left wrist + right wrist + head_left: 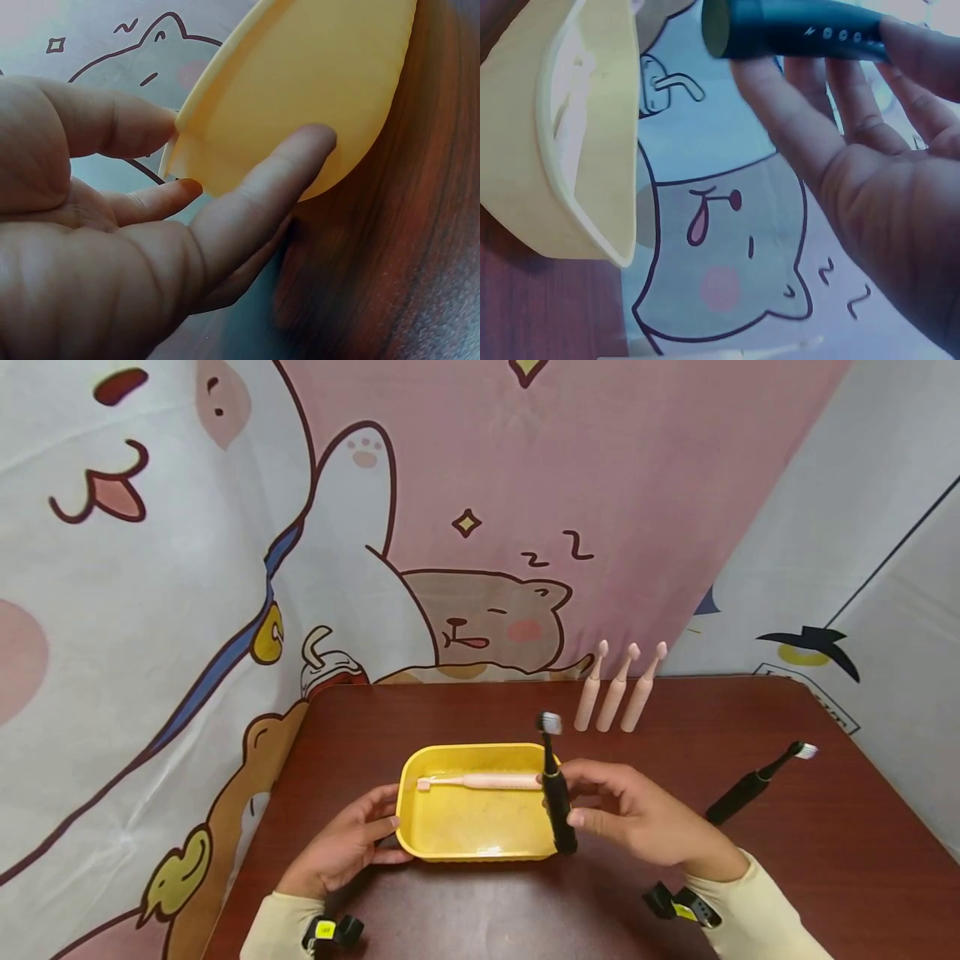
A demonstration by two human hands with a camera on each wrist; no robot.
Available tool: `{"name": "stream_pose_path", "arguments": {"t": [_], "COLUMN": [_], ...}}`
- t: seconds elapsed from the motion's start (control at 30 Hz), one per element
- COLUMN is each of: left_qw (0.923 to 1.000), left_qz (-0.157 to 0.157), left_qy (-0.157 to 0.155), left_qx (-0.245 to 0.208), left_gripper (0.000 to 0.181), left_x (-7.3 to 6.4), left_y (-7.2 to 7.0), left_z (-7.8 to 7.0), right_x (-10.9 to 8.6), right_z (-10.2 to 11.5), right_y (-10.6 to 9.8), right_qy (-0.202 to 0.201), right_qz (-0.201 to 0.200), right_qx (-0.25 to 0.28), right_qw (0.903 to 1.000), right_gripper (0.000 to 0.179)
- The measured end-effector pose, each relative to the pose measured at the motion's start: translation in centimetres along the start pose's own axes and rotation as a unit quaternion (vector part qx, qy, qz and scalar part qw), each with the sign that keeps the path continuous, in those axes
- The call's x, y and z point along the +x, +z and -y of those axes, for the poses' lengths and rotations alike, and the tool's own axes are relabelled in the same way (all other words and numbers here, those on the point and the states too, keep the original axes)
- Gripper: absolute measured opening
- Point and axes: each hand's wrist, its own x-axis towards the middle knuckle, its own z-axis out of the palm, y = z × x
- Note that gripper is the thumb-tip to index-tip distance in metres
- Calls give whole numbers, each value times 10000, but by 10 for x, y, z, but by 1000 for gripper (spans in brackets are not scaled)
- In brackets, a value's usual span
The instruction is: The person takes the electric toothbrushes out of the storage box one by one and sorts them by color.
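My right hand (637, 814) holds a black electric toothbrush (557, 806) by its handle, between thumb and fingers, head upward, in front of the right end of a yellow bin (472, 856) in the head view. In the right wrist view its handle (802, 31) shows small white icons. A pink electric toothbrush (498, 782) lies inside the bin along its far side, its head to the left. My left hand (352, 835) touches the left end of the bin with fairly straight fingers. In the left wrist view its fingertips (319, 139) rest against the bin's outer wall.
Three pink electric toothbrushes (613, 693) stand upright side by side near the back edge of the dark wooden table (480, 918). Another black electric toothbrush (742, 793) stands to the right of my right hand. A cartoon-printed cloth (637, 485) hangs behind the table.
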Motion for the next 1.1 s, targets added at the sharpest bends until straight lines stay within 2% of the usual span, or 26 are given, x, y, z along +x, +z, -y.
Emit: {"name": "stream_pose_path", "arguments": {"t": [0.1,0.17,0.23,0.33,0.43,0.57,0.7,0.8,0.93,1.03,1.1], "left_qw": [10000,10000,10000,9999,9999,9998,9997,9998,9999,9999,9999], "left_qz": [-15,-31,-33,-45,-81,-137,-155,-125,-79,-94,-95], "left_qy": [3,-12,-24,-62,-88,-151,-153,-116,-102,-124,-129], "left_qx": [10,28,52,65,65,77,60,41,31,10,11], "left_gripper": [57,57,57,57,57,58,58,58,58,59,60], "left_x": [0,0,1,1,1,0,-1,-1,-1,0,0], "left_y": [0,1,1,2,2,2,0,0,0,1,1], "left_z": [0,0,0,0,-1,-1,-2,-2,-1,0,0], "right_x": [-17,-30,-45,-69,-93,-126,-160,-182,-210,-224,-228], "right_z": [2,2,0,-4,-6,-4,0,-5,-21,-33,-39], "right_y": [-8,-14,-19,-25,-32,-41,-50,-58,-70,-76,-78], "right_qy": [-135,-114,-123,-379,-912,-1414,-1480,-1888,-2342,-2169,-1939], "right_qz": [-142,-227,-381,-658,-937,-1379,-2097,-2457,-2860,-3360,-3793], "right_qx": [531,1228,1877,2598,2898,3002,2765,2776,3022,2991,2661], "right_qw": [9984,9921,9814,9627,9481,9332,9261,9094,8787,8664,8647], "right_gripper": [44,46,48,51,52,53,54,54,56,58,58]}}
